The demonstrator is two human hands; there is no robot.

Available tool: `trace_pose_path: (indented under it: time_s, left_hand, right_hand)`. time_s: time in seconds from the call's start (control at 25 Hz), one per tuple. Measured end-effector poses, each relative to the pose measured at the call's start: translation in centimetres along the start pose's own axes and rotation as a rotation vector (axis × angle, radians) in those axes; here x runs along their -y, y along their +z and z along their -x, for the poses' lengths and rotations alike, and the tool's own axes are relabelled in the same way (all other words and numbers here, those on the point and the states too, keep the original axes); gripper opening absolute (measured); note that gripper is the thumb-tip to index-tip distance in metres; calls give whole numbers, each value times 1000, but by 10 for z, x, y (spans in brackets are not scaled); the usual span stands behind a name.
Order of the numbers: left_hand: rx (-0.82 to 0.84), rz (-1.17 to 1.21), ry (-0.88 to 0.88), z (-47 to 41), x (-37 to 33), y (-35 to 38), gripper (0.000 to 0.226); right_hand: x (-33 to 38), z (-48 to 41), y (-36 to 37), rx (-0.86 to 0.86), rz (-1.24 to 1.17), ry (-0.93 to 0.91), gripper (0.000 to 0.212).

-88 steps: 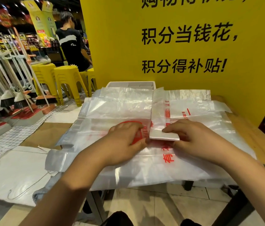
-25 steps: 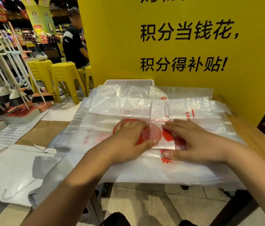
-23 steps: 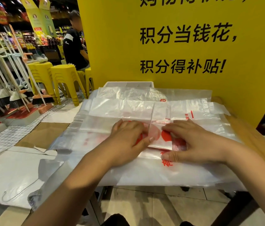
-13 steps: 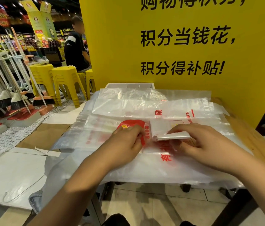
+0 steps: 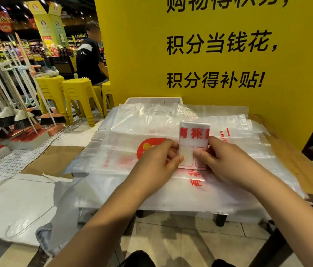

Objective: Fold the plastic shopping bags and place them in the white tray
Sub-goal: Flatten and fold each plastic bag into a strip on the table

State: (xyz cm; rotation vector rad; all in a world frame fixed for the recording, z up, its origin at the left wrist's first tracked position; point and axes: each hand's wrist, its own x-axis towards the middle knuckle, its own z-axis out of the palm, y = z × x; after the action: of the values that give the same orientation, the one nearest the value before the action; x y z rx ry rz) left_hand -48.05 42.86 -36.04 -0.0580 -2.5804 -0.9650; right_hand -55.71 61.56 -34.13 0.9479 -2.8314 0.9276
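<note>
The left hand [image 5: 155, 160] and right hand [image 5: 227, 160] pinch the folded bag [image 5: 194, 132], its long axis toward the white tray [image 5: 132, 100] at 12 o'clock.

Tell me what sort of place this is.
Most likely a supermarket: brooms stand in display racks on the left, stocked shelves fill the background, and the big yellow sign speaks of earning points by shopping.
</note>
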Motion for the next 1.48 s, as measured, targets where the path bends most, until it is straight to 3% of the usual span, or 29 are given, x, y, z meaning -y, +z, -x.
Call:
trace_pose_path:
  time_s: [0.16, 0.36, 0.48, 0.64, 0.8, 1.0, 1.08, 1.2, 1.32, 1.48]
  left_hand:
    - [-74, -192, 57, -1, -2, 10, 42]
    - [-40, -282, 74, -4, 5, 14, 24]
    - [94, -322, 83, -7, 6, 11, 27]
    - [313, -347, 38, -19, 7, 2, 38]
    - [413, -355, 57, -27, 13, -1, 23]
    - [490, -340, 27, -31, 16, -11, 49]
    - [532, -348, -7, -33, 15, -11, 57]
    - [553, -337, -49, -35, 12, -13, 53]
    - [470, -430, 23, -31, 7, -10, 40]
    - [421, -453, -6, -25, -5, -8, 48]
  right_hand:
    - [1, -8, 14, -79, 110, 44, 60]
    - [-1, -6, 24, -118, 253, 75, 66]
    - [-4, -8, 27, -171, 299, -19, 65]
    - [-14, -19, 20, 64, 385, -135, 59]
    - [-23, -28, 9, 259, 441, -123, 69]
    - [-32, -27, -2, 419, 432, -121, 90]
    - [-30, -30, -4, 442, 478, -130, 90]
    - [-26, -31, -2, 409, 497, -148, 88]
    - [-23, -33, -8, 382, 349, -140, 79]
    - [-13, -44, -15, 282, 184, -48, 58]
